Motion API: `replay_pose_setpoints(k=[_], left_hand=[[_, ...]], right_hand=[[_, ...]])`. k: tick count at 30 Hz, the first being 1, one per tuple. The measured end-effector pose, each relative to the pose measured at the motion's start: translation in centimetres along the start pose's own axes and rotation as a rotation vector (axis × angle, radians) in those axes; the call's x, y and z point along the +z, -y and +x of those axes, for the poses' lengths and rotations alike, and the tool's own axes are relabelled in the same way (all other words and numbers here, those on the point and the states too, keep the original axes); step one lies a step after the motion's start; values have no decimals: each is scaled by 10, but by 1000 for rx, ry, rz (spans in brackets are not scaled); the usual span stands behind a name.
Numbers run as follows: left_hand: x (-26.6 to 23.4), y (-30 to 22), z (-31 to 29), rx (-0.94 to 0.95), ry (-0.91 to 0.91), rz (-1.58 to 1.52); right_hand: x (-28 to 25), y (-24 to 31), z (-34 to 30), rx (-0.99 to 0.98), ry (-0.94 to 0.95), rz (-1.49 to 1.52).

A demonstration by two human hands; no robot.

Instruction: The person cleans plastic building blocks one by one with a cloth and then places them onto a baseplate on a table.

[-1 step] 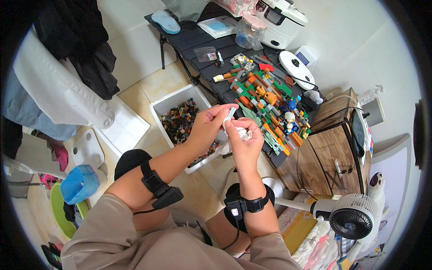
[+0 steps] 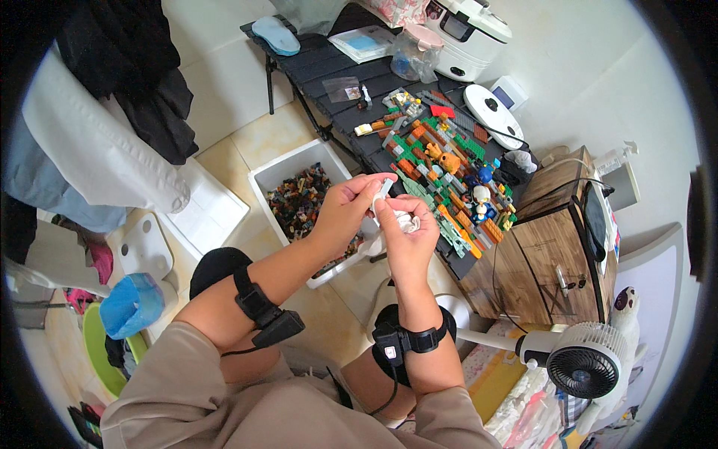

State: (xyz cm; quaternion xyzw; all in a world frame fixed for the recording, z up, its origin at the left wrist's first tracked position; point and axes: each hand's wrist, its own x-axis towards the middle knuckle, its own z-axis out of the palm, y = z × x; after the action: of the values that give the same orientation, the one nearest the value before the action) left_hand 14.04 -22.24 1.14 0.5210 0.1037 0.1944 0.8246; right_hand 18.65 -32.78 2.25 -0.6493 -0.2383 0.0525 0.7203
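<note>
Both hands meet in front of me, above the edge of a white bin (image 2: 259,177) filled with small mixed toy bricks (image 2: 301,196). My left hand (image 2: 342,209) is closed, its thumb and finger pinching a small light-grey piece, seemingly a toy brick (image 2: 384,187). From the other side my right hand (image 2: 410,238) presses its thumb against the same piece. A crumpled white cloth or tissue (image 2: 406,221) is bunched within the right fingers. The piece's lower end is hidden by the fingers.
On the black slatted table (image 2: 318,71), brick builds (image 2: 441,168) and small figures spread beyond my hands. A white cooker (image 2: 467,37) stands at the back. To the right are a wooden cabinet (image 2: 523,258) and a white fan (image 2: 587,367). Clothes (image 2: 105,135) hang at left.
</note>
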Motion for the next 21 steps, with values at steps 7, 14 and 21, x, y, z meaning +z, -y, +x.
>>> replay_pose_setpoints(k=[7,14,21], left_hand=[[8,0,-9,-71,-21,56],[0,-1,-7,29,-4,141],[3,-10,-5,89,-33,84]], right_hand=[[-4,-3,11,41,-71,88],[1,1,-2,-69,-21,-34],[3,-10,-14,82,91,48]])
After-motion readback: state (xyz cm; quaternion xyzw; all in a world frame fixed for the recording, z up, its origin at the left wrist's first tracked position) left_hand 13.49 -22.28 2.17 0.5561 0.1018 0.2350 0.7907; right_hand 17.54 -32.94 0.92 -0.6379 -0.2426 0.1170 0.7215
